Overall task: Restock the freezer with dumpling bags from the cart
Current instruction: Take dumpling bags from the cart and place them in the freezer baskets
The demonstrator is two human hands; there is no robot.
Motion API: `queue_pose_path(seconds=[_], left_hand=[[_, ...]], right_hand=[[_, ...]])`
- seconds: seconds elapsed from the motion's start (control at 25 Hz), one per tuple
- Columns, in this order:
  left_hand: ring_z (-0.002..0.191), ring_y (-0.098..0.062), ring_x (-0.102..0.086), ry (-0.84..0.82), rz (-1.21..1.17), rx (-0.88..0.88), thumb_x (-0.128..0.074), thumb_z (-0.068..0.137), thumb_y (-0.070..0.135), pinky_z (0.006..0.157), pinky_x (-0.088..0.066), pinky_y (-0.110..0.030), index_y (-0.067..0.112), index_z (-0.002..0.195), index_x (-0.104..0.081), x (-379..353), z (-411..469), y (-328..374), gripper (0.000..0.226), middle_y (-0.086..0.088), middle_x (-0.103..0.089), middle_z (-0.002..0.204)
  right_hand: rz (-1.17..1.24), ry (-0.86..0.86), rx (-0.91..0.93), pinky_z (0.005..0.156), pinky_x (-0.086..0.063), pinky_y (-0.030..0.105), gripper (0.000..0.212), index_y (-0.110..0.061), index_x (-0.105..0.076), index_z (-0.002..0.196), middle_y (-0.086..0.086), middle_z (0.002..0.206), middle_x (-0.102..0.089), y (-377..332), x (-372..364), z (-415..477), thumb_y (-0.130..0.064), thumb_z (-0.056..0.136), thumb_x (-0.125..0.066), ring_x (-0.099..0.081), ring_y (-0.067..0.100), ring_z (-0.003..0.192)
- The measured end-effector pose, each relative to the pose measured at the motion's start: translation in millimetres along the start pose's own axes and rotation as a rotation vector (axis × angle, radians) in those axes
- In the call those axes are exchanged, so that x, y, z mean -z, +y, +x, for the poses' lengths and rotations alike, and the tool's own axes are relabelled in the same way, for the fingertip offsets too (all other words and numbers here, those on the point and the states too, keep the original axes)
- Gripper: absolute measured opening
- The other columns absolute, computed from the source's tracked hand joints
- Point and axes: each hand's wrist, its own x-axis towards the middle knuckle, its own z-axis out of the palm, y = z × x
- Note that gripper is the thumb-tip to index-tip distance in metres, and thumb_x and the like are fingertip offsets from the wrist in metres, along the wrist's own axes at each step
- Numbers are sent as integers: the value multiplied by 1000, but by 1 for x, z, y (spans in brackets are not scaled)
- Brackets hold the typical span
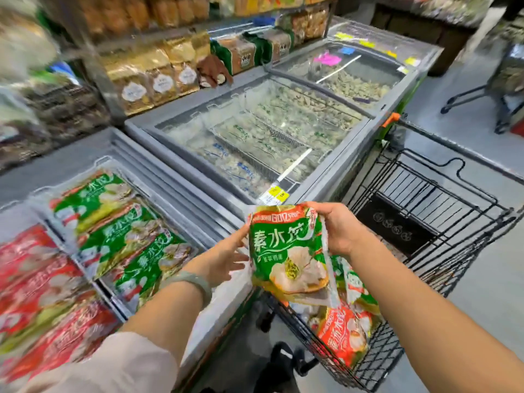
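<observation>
A green dumpling bag (286, 251) hangs upright above the gap between freezer and cart. My right hand (337, 231) grips its top right corner. My left hand (226, 259) has its fingers spread and touches the bag's left edge. The black wire cart (425, 211) stands at the right, with a red dumpling bag (343, 336) and another green bag (357, 285) in its near end. The open freezer (175, 194) at lower left holds rows of green bags (113, 228) and red bags (42, 293).
A second chest freezer (334, 177) with glass lids and pale bagged dumplings sits ahead. Shelves of packaged bread (170, 75) run behind it. Another cart (504, 89) stands at the far right on the grey floor.
</observation>
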Motion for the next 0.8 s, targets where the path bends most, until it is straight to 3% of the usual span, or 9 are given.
queue_pose_path(seconds=[0.08, 0.12, 0.2, 0.28, 0.36, 0.44, 0.56, 0.72, 0.8], left_hand=[[96, -19, -63, 2, -104, -61, -39, 74, 83, 110, -26, -51, 12, 123, -57, 30, -19, -14, 89, -2, -67, 103], [84, -19, -62, 10, -150, -71, -38, 77, 80, 97, -40, -43, 11, 111, -63, 42, -27, -21, 81, -3, -69, 92], [96, -28, -63, -12, -266, -99, -40, 78, 77, 81, -50, -35, 11, 108, -67, 63, -43, -37, 77, -7, -71, 104], [113, -31, -63, -35, -442, -143, -45, 81, 71, 88, -54, -41, 14, 122, -65, 86, -57, -53, 72, -12, -66, 123], [95, -29, -72, -2, -612, -183, -48, 84, 64, 79, -58, -44, 16, 116, -69, 108, -69, -66, 61, -13, -72, 110], [82, -27, -74, 41, -696, -228, -55, 82, 60, 75, -59, -46, 16, 105, -74, 126, -81, -73, 54, -13, -75, 100], [82, -28, -73, 98, -711, -246, -64, 77, 56, 87, -53, -51, 16, 100, -76, 151, -95, -85, 47, -13, -74, 101], [56, -25, -71, 195, -723, -270, -64, 85, 38, 62, -59, -42, 13, 98, -69, 173, -102, -85, 29, -8, -76, 83], [53, -24, -70, 248, -731, -291, -62, 87, 38, 57, -59, -40, 12, 101, -65, 182, -101, -82, 30, -6, -77, 85]], right_hand=[[-13, -41, 18, 64, -60, 39, 37, 2, -72, 77, 18, 70, -72, 4, -41, 1, -11, 93, -42, -71, 28, 65], [-16, -51, 29, 60, -60, 38, 43, 0, -74, 67, 17, 66, -72, 4, -58, 2, -10, 93, -41, -71, 28, 60], [-31, -70, 60, 48, -58, 32, 55, -4, -72, 50, 14, 56, -69, 4, -88, 7, -10, 94, -40, -68, 25, 50], [-11, -71, 81, 35, -51, 28, 64, -2, -68, 41, 13, 48, -66, 5, -117, 13, -10, 97, -39, -65, 23, 40], [-12, -83, 54, 31, -48, 27, 66, 0, -67, 41, 14, 48, -66, 11, -140, 21, -15, 98, -37, -64, 24, 39], [-69, -107, -7, 36, -52, 30, 58, 1, -73, 61, 18, 58, -70, 21, -161, 28, -25, 99, -36, -68, 27, 47], [-130, -93, -60, 51, -58, 35, 46, -2, -63, 92, 19, 71, -73, 31, -181, 40, -41, 97, -38, -71, 29, 60], [-155, -97, -81, 71, -59, 44, 45, -5, -65, 93, 20, 83, -74, 39, -183, 61, -46, 94, -45, -73, 32, 73], [-231, -138, -113, 80, -56, 41, 41, -8, -67, 99, 17, 87, -75, 46, -183, 66, -43, 94, -47, -73, 29, 78]])
